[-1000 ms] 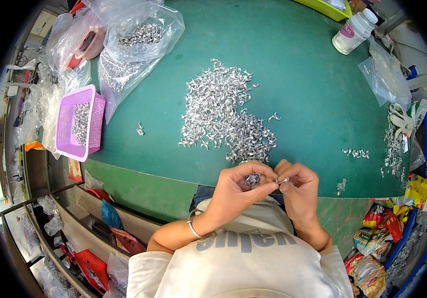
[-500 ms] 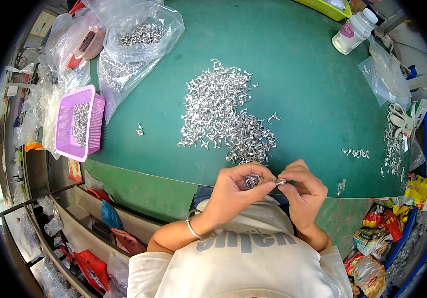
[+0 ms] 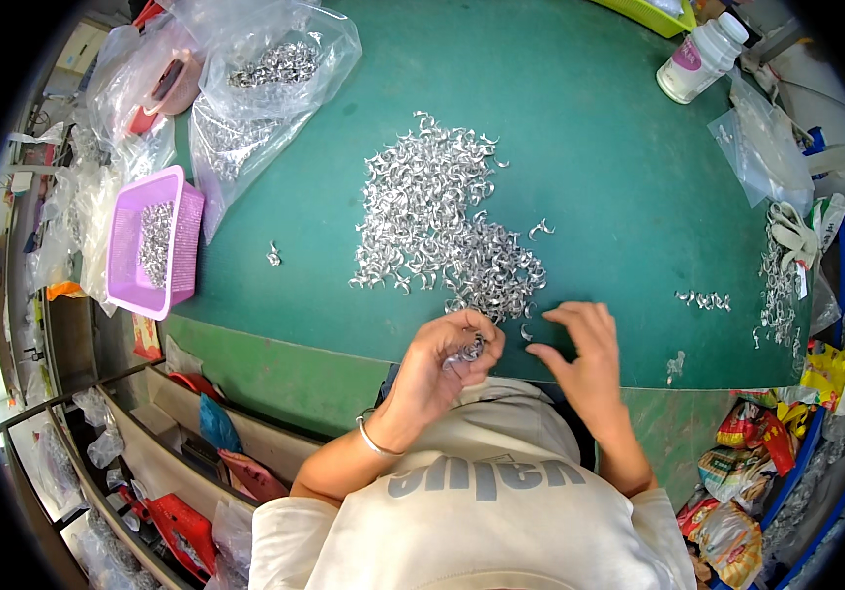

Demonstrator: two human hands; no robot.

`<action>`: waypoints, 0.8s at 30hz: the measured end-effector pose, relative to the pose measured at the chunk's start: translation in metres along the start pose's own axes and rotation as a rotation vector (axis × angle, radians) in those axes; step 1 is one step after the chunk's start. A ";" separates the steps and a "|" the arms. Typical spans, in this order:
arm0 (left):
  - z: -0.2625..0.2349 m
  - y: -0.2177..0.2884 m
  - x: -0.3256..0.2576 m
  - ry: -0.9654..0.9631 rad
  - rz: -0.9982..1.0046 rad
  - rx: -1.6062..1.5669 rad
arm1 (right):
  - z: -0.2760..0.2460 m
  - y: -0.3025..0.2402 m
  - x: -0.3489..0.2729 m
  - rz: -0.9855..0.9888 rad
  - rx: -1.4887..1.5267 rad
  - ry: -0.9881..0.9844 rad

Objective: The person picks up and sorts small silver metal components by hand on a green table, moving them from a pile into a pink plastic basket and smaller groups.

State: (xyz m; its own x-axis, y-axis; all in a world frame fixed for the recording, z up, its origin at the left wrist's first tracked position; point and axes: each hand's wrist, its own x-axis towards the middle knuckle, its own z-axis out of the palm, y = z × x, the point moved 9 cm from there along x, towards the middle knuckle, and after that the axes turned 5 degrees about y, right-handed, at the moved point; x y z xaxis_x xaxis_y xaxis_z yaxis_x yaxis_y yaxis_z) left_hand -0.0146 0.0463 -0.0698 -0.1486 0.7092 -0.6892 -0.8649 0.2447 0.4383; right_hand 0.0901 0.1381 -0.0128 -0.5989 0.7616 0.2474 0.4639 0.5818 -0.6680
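My left hand is curled around several small silvery curved metal pieces, just in front of the table's near edge. My right hand is held with thumb and fingers spread, nothing visible between them. By its thumb tip lies a single curved metal piece, close to the near end of a large heap of loose metal pieces on the green table. Another loose piece rests at the heap's right side.
At left stand a purple basket of metal pieces and a clear plastic bag of more. A small cluster lies by the basket. To the right are a short row of pieces, linked pieces and a white bottle.
My hands have moved apart: the left a little leftward, still around its pieces, while the right has opened its pinch. A single piece now shows beside the right thumb.
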 end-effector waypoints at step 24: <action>0.029 0.016 -0.013 -0.141 0.427 0.601 | -0.002 -0.005 -0.016 0.293 0.873 -0.012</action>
State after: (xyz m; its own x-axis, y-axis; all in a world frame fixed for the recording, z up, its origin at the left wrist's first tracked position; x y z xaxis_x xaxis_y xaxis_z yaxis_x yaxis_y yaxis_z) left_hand -0.0124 0.0603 -0.0370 -0.3145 0.8916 -0.3258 -0.3286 0.2197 0.9186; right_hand 0.0987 0.1239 -0.0121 -0.5444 0.8386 -0.0198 -0.0560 -0.0599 -0.9966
